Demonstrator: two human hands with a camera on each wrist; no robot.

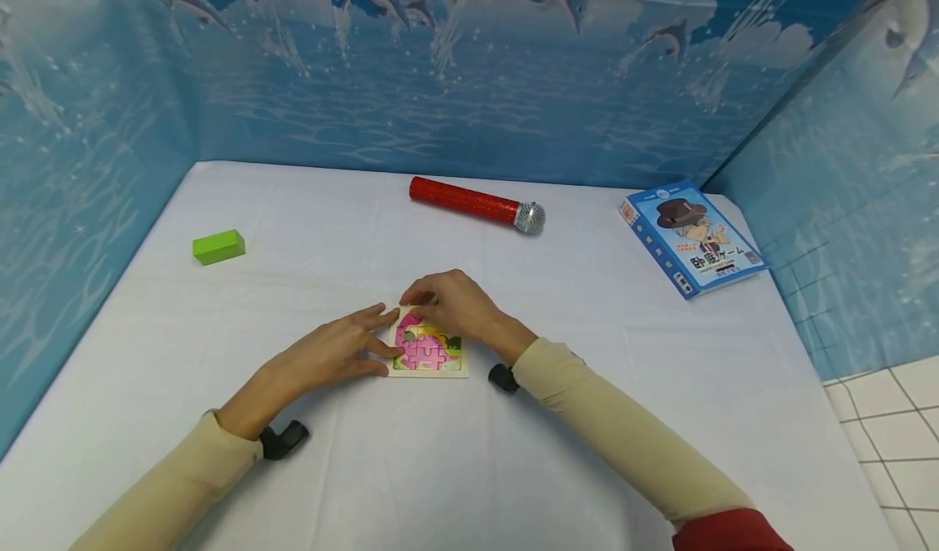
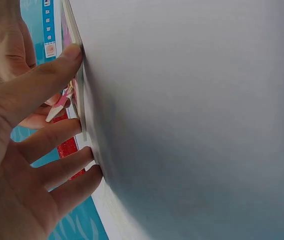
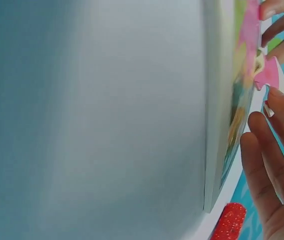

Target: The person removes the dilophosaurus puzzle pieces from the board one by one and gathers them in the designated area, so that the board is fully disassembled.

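Observation:
A small jigsaw puzzle (image 1: 428, 374) in a pale tray lies flat on the white table, with pink, yellow and green picture pieces. My left hand (image 1: 330, 351) rests along the tray's left side, fingers fairly straight, thumb and fingertips touching its edge. Over the tray's upper part, my right hand (image 1: 465, 306) pinches a pink puzzle piece (image 3: 268, 74). In the right wrist view the piece stands tilted at the far side of the tray. The left wrist view shows the same puzzle piece (image 2: 59, 105) under the right fingers. From the head view, the right hand hides the tray's upper right.
A red glittery microphone (image 1: 469, 200) with a silver head lies beyond the hands. At the left sits a green block (image 1: 218, 247). A blue illustrated box (image 1: 693, 237) lies at the far right. Blue dolphin-printed curtains (image 1: 440, 86) border the table.

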